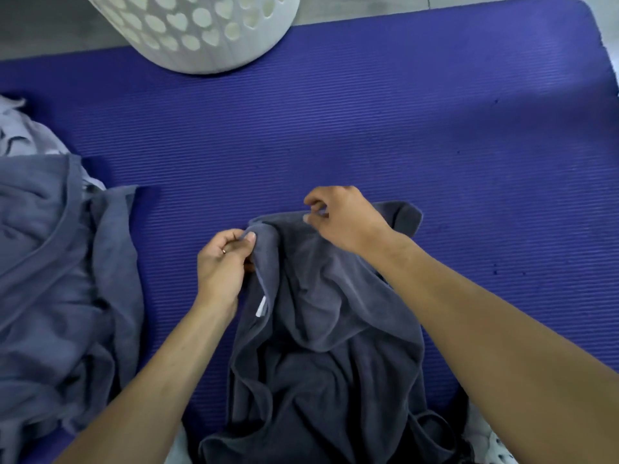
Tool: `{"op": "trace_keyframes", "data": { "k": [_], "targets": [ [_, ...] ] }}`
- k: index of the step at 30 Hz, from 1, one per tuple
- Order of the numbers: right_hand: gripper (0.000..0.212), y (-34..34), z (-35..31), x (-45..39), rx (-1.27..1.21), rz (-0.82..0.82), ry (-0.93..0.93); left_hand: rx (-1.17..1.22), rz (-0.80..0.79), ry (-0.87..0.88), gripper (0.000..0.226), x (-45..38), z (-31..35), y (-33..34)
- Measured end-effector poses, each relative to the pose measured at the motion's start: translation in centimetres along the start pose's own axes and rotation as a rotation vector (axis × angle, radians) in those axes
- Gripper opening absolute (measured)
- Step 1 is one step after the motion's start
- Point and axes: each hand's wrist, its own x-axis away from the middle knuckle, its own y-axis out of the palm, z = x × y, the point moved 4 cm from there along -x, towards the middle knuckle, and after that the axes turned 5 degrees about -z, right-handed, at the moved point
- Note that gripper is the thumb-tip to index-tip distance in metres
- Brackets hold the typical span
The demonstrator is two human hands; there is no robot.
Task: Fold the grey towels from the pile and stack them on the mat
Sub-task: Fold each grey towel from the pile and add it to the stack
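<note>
Several crumpled grey terry towels lie heaped at the left edge of the ribbed blue foam mat, partly over a pale patterned cloth. Behind them, a white plastic laundry basket with heart-shaped holes stands at the mat's far edge. Nearer the middle, the left hand, a ring on one finger, pinches the hem corner of a dark grey towel between thumb and curled fingers. That towel hangs bunched toward the person's lap, its white label showing. The right hand pinches the same top edge further right, its other fingers loosely curled.
</note>
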Motion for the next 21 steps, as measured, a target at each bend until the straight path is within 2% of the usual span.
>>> {"op": "trace_keyframes", "data": {
  "k": [2, 4, 8, 9, 13, 18, 21],
  "targets": [
    [0.04, 1.0, -0.2, -0.8, 0.028, -0.054, 0.042, -0.014, -0.013, 0.0, 0.002, 0.0, -0.2, -0.1],
    [0.043, 1.6, 0.0, -1.1, 0.004, -0.067, 0.077, -0.039, -0.051, 0.012, 0.006, 0.1, 0.0, 0.5],
    [0.009, 1.2, 0.6, -0.3, -0.077, -0.014, 0.109, -0.097, -0.153, 0.032, 0.005, 0.1, 0.6, 2.0],
    [0.006, 0.8, 0.9, 0.1, -0.088, 0.002, 0.112, -0.109, -0.164, 0.037, 0.005, 0.0, 0.8, 2.3],
    [0.016, -1.2, 3.0, 2.5, -0.172, 0.139, 0.186, -0.138, -0.202, 0.053, 0.006, 0.2, 1.3, 4.2],
    [0.012, -4.9, 7.6, 6.0, -0.161, 0.356, 0.359, -0.227, -0.347, 0.066, 0.009, 0.9, 1.2, 9.2],
    [0.013, -6.4, 10.1, 7.3, -0.15, 0.389, 0.439, -0.285, -0.41, 0.076, 0.012, 1.3, 0.8, 12.4]
  ]
}}
